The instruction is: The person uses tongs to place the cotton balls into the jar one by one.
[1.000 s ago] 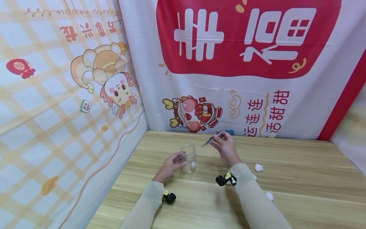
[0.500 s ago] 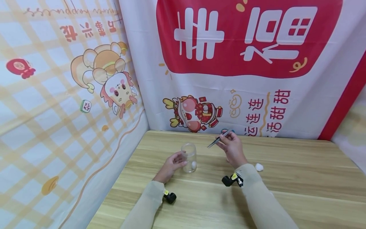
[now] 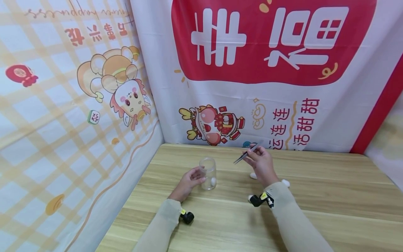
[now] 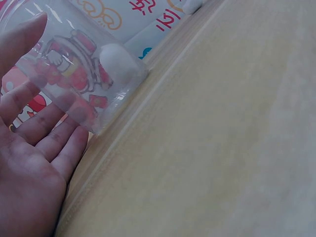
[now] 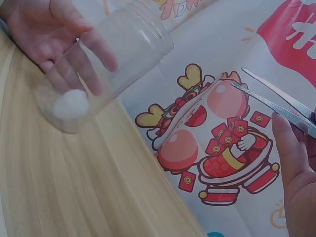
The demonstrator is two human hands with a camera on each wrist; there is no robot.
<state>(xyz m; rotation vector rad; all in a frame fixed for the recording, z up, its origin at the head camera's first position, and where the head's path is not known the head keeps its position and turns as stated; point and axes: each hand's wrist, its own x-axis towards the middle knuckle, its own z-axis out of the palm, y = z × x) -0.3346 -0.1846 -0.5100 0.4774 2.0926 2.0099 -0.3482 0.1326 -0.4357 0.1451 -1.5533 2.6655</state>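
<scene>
Mid-frame, left fingers [image 3: 193, 171] grip the jar [image 3: 208, 175], likely steadying it; further right, right fingers [image 3: 253, 155] pinch parted tweezers [image 3: 241, 157].

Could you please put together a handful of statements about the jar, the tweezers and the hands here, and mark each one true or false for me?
1. The clear jar stands on the wooden table. True.
2. The clear jar is empty. False: one white ball lies inside it, near the bottom.
3. The right hand holds the tweezers. True.
4. The tweezers are pinching a white ball. False: their tips are apart, with nothing between them.
5. The left hand is at the side of the clear jar, touching it. True.
6. A lid covers the clear jar. False: its top is open.
</scene>
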